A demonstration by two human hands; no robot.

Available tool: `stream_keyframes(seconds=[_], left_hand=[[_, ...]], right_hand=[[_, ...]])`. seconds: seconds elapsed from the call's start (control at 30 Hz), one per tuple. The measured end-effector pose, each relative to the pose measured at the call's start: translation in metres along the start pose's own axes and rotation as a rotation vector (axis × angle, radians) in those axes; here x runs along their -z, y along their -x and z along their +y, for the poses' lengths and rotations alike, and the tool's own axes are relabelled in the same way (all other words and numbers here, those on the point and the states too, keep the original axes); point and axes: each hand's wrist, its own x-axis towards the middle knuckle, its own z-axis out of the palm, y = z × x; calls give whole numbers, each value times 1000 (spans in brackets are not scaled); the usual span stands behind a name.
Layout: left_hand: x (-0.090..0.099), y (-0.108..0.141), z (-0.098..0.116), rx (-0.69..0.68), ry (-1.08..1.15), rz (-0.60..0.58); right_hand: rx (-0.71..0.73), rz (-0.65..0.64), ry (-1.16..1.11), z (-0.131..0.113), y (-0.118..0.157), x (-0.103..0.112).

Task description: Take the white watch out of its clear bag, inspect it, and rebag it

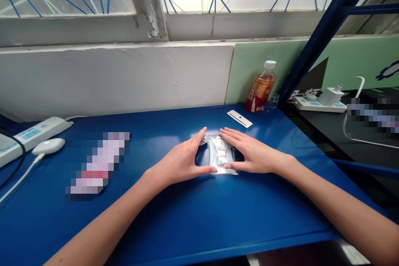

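Note:
A small clear plastic packet (pixel 222 156) with white items inside, one of them round, lies on the blue desk. At its left side is my left hand (pixel 183 160), thumb and fingers spread apart, the thumb tip at the packet's lower left edge. My right hand (pixel 252 149) rests against the packet's right side, with its fingers at the upper edge and its thumb on the lower part. Neither hand is closed round the packet. Part of the packet's right side is hidden by my right hand.
On the blue desk (pixel 187 224) are a white card (pixel 239 119), a drink bottle (pixel 261 87), a blurred-out object (pixel 99 166), a white oval device with a cable (pixel 48 146) and a power strip (pixel 37 133). Another power strip (pixel 321 104) is on the right.

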Motion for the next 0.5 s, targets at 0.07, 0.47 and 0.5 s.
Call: stream_keyframes(seconds=[0.07, 0.47, 0.5], left_hand=[[1, 0, -1, 18, -2, 15], [-5, -1, -6, -82, -57, -46], [-5, -1, -6, -84, -61, -54]], right_hand=[[-9, 18, -11, 0, -1, 0], [48, -34, -98, 3, -1, -4], [43, -32, -98, 3, 0, -3]])
